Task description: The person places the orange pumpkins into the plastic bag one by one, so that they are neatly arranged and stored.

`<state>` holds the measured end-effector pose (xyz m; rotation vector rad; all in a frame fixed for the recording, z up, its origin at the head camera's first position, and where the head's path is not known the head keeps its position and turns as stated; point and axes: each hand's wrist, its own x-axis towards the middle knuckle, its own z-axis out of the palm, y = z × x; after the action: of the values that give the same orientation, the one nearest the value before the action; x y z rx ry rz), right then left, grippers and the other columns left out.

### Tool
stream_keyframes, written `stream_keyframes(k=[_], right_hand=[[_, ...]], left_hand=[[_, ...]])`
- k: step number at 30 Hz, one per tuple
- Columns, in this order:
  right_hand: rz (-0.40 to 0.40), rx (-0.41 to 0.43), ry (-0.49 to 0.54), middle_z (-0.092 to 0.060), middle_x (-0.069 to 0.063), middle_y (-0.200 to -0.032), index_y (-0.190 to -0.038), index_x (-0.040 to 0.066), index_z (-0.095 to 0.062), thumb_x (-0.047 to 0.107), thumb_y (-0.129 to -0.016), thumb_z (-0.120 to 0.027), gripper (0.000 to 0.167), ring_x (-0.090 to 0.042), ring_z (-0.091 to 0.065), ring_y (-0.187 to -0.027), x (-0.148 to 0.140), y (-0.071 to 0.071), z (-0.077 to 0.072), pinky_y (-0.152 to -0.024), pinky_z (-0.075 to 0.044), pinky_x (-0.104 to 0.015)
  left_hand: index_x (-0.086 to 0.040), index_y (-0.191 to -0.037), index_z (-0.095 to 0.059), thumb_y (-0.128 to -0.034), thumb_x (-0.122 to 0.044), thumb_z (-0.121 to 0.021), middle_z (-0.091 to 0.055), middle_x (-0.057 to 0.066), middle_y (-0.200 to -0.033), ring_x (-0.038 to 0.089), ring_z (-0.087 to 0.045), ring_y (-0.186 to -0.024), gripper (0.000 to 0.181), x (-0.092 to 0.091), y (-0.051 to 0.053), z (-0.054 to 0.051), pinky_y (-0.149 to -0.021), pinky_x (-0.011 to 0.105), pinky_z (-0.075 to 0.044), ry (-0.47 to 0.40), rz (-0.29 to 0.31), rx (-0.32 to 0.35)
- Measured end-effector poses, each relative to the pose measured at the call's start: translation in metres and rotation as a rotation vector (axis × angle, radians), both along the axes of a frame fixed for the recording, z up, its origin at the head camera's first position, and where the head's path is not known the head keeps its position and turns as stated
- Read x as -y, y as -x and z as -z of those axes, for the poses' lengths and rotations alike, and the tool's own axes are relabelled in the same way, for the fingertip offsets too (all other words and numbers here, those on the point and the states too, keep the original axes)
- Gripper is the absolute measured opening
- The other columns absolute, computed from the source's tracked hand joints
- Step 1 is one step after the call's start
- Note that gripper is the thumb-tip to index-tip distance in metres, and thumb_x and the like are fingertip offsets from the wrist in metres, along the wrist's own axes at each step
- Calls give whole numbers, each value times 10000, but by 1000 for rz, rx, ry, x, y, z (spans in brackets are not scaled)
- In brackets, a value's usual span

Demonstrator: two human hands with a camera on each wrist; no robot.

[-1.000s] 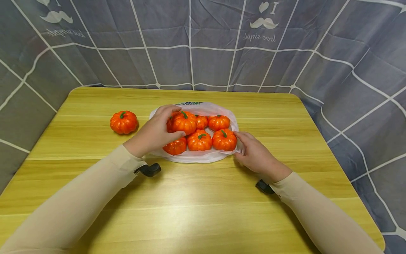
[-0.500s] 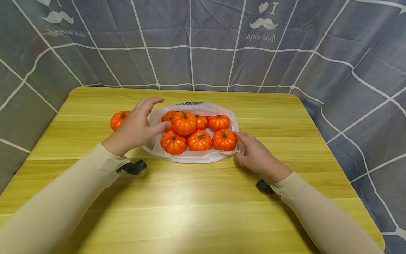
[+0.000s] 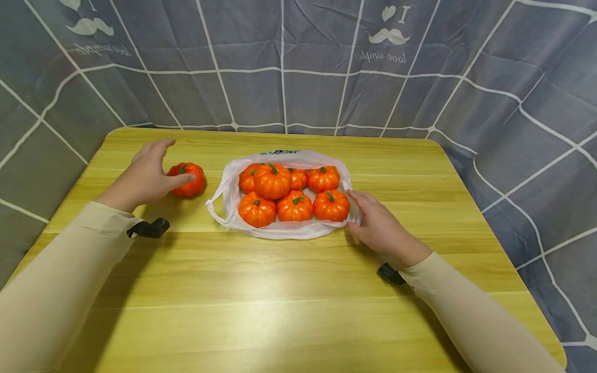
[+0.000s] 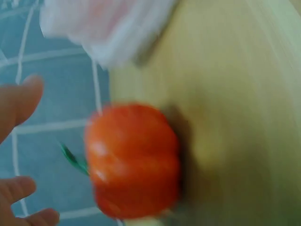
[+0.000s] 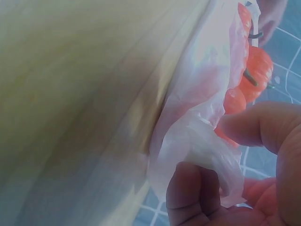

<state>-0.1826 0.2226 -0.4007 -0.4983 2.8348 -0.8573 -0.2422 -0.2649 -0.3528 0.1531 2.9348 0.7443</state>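
A lone orange toy pumpkin [image 3: 194, 187] with a green stem sits left of a white plastic bag [image 3: 284, 232]. My left hand [image 3: 140, 178] is beside and above it, fingers and thumb spread, with nothing held. The left wrist view shows a gap between the fingertips [image 4: 22, 101] and the pumpkin [image 4: 134, 160]. Several more pumpkins lie inside the bag's wide mouth, one pumpkin [image 3: 272, 182] resting on top of others. At the bag's right end, my right hand [image 3: 380, 228] holds the plastic [image 5: 202, 141], its fingers curled into it.
The bag's left handle loop [image 3: 215, 212] sticks out toward the lone pumpkin. All this lies on a wood-grain table [image 3: 280, 300]. A grey curtain with white grid lines [image 3: 312, 98] hangs behind and at both sides of the table.
My left hand has let go of the top pumpkin in the bag and moved left, over to the lone pumpkin. The right hand has stayed at the bag's right end.
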Motion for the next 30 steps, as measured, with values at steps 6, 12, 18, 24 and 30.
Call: stream_keyframes(k=[6,12,18,24,30], right_hand=[[20,12,7,-382,-247,-1642,-1626,-22,-330,122,-958,-732,793,-440,-458,-1459,0,0,-1,-1227,-369,-577],[18,-6,7,-384,-262,-1635,-1625,-41,-318,113,-956,-725,798,-448,-444,-1470,-2,1,-1,-1230,-364,-578],[5,-27,5,-378,-286,-1632,-1611,-81,-313,103,-950,-723,799,-463,-428,-1484,-3,1,-1,-1231,-361,-578],[11,-35,9,-381,-292,-1630,-1613,-88,-301,95,-942,-734,819,-461,-432,-1480,-3,1,-1,-1225,-374,-572],[18,-50,17,-388,-292,-1623,-1611,-96,-298,80,-929,-734,828,-446,-452,-1463,-5,2,-2,-1206,-407,-559]], left_hand=[[45,-1665,-15,-925,-558,-751,-75,453,-1639,649,-152,-1479,1205,25,8,18,-1163,806,-209,69,21,139],[89,-1644,-29,-942,-491,-757,-141,484,-1598,649,-202,-1461,1166,29,11,27,-1172,794,-218,34,48,190],[25,-1668,19,-931,-485,-775,-150,443,-1622,608,-269,-1442,1197,19,13,29,-1179,774,-250,-29,49,179],[-23,-1682,30,-929,-495,-774,-215,408,-1609,556,-364,-1388,1199,8,16,31,-1164,750,-319,-49,46,158],[-12,-1681,-44,-934,-479,-768,-254,381,-1604,546,-358,-1395,1141,1,22,32,-1170,732,-332,-31,49,159]])
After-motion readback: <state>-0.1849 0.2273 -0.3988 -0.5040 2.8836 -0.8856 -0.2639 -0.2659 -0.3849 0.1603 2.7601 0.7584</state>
